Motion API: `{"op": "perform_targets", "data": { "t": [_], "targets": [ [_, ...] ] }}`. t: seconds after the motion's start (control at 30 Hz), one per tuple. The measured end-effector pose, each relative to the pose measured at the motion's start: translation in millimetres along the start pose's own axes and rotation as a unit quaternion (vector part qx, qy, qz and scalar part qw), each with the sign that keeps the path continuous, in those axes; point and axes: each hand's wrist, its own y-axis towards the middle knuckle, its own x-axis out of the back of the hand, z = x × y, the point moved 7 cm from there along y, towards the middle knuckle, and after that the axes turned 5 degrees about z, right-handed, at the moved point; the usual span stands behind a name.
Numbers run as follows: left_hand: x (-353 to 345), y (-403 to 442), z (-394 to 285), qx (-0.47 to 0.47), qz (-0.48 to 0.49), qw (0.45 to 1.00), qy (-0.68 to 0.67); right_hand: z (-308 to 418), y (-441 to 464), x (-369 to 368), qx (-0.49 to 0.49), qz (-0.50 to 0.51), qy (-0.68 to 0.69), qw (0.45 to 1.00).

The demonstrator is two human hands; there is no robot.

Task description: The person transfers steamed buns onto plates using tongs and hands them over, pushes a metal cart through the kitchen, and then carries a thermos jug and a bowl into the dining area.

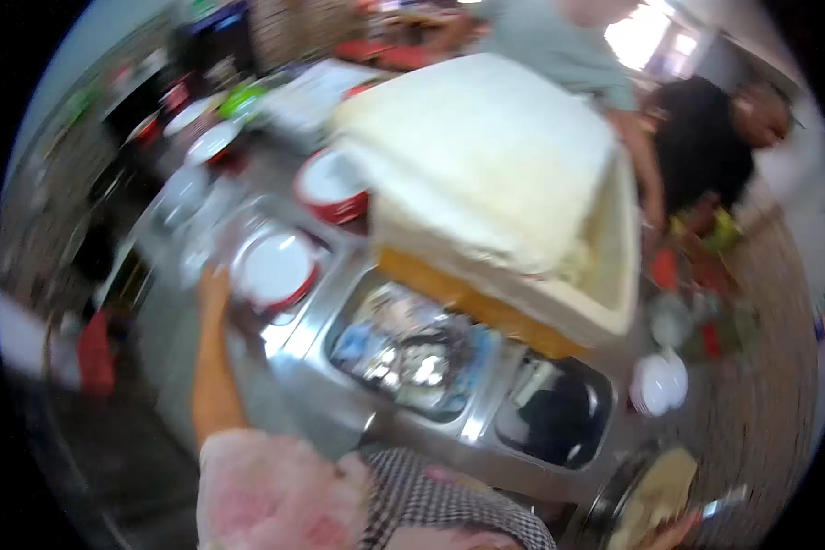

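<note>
My left arm reaches forward over the metal counter, and my left hand (214, 280) is at a crumpled clear plastic bag (209, 229). Motion blur smears its fingers, so I cannot tell whether they grip the plastic. Just right of that hand stands a stack of white bowls with red outsides (277, 268). At the lower right edge my right hand (673, 533) is closed around a shiny, light-coloured utensil (726, 502), whose kind I cannot make out. Beside it is a dark round pan (614, 500) with something pale and beige (658, 490) in it.
A large white foam box (625, 275) with its lid (486, 147) askew stands behind two metal trays (403, 353) (559, 412). More bowls (332, 183) stand at the back left, and white bowls (658, 383) at the right. Two people (706, 128) are behind the box.
</note>
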Motion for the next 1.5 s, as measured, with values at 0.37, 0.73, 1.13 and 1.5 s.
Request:
{"op": "perform_targets", "data": {
  "t": [0.37,0.73,1.13,1.5],
  "targets": [
    [-31,-14,-18,0.012,0.108,0.985,0.132,49,-96,-3,0.050,-0.113,0.093,0.988],
    [-70,4,18,-0.003,0.092,0.979,0.184,41,-132,48,0.051,-0.176,0.119,0.976],
    [-49,-9,-8,-0.040,0.078,0.966,0.242,24,-137,43,0.043,-0.173,0.115,0.977],
    [-43,-17,-19,-0.017,0.101,0.973,0.206,1,-126,38,0.003,-0.142,0.128,0.982]
  ]
}}
